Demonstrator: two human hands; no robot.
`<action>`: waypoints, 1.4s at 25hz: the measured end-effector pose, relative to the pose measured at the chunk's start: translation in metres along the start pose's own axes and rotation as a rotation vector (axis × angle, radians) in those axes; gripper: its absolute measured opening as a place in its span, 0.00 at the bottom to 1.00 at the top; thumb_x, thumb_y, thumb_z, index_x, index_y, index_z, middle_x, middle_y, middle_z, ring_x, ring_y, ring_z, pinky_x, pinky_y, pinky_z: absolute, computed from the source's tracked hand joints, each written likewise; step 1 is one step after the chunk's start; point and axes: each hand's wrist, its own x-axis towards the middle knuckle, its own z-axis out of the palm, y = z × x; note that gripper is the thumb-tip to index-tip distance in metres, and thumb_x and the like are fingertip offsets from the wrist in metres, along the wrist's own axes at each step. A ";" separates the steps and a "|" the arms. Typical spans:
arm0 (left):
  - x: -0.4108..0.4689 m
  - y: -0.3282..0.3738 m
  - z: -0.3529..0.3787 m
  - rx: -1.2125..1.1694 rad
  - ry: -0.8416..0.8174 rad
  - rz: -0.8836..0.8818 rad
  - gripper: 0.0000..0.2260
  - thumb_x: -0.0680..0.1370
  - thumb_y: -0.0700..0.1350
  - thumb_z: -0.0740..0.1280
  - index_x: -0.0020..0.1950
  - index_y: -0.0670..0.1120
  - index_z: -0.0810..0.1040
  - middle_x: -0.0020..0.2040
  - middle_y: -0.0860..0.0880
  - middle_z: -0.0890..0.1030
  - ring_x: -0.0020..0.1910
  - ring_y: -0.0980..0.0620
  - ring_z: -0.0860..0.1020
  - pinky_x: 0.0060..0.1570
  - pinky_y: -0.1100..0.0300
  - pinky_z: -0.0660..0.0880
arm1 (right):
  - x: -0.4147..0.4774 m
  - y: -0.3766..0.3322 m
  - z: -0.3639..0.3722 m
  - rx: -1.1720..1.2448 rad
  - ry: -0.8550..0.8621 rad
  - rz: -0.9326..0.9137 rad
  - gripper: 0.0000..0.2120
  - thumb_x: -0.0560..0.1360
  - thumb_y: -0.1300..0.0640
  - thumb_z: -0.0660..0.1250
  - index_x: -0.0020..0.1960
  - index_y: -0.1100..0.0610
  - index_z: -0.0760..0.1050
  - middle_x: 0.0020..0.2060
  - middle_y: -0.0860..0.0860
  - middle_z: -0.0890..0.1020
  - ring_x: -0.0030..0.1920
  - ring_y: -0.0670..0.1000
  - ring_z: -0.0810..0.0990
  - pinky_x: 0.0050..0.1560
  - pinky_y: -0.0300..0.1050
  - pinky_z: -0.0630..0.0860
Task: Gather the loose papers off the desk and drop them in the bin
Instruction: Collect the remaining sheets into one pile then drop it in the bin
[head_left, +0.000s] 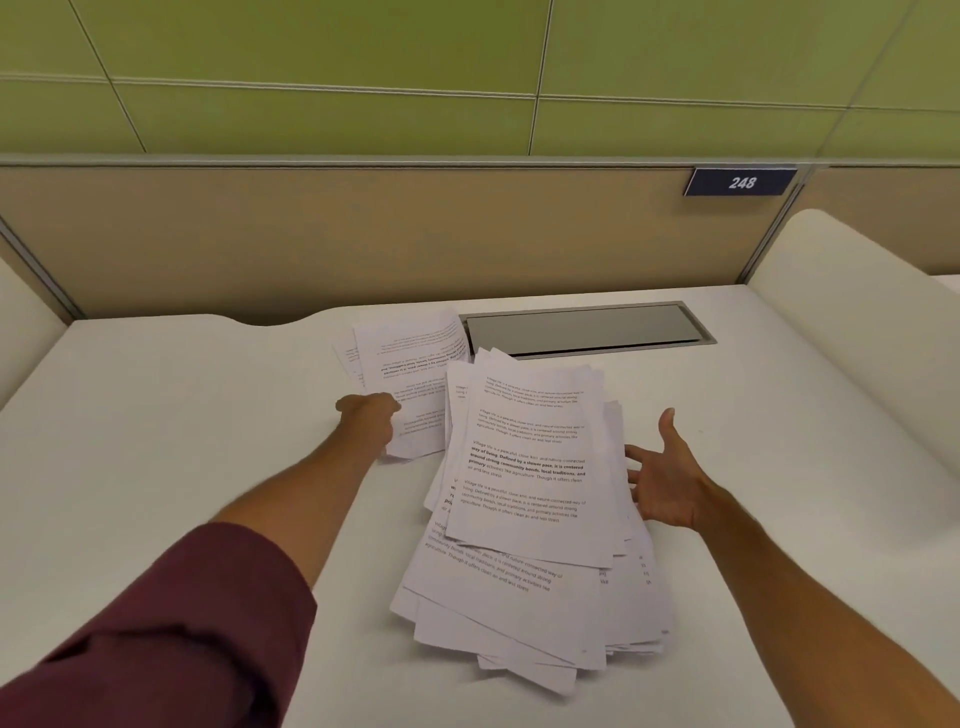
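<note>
Loose papers (524, 499) lie fanned in an untidy pile at centre frame on the white desk (182, 441), long axis running from lower right up toward the upper centre, printed text upright to the viewer. A smaller sheaf (410, 364) sits just above-left, text inverted, its far corner curling up beside the grey cable hatch (587, 330). Left hand (371, 418) grips the sheaf's near-left edge, fingers closed on it. Right hand (662, 480) stands edge-on against the pile's right side, fingers spread wide. Bare desk lies left of the pile and in the lower right; the partition (363, 234) closes off the top.
</note>
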 end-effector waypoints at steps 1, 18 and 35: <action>0.003 0.005 0.000 0.020 -0.028 0.031 0.26 0.77 0.41 0.69 0.73 0.44 0.64 0.71 0.41 0.69 0.67 0.42 0.69 0.68 0.54 0.66 | 0.000 0.000 0.000 -0.003 0.005 0.000 0.50 0.64 0.18 0.47 0.67 0.54 0.73 0.58 0.60 0.83 0.55 0.65 0.83 0.55 0.67 0.77; 0.003 0.000 0.004 -0.174 -0.169 0.019 0.17 0.73 0.34 0.71 0.59 0.42 0.71 0.66 0.39 0.73 0.58 0.40 0.76 0.55 0.51 0.77 | -0.002 0.001 0.005 -0.028 0.020 0.008 0.47 0.65 0.18 0.46 0.64 0.52 0.74 0.62 0.61 0.80 0.62 0.66 0.78 0.60 0.69 0.74; -0.046 -0.003 -0.071 -0.533 -0.346 0.507 0.22 0.78 0.29 0.62 0.72 0.41 0.68 0.66 0.44 0.75 0.62 0.42 0.75 0.62 0.48 0.72 | -0.011 -0.006 0.005 -0.055 -0.091 0.007 0.49 0.65 0.19 0.47 0.70 0.53 0.70 0.60 0.61 0.81 0.57 0.66 0.81 0.49 0.69 0.78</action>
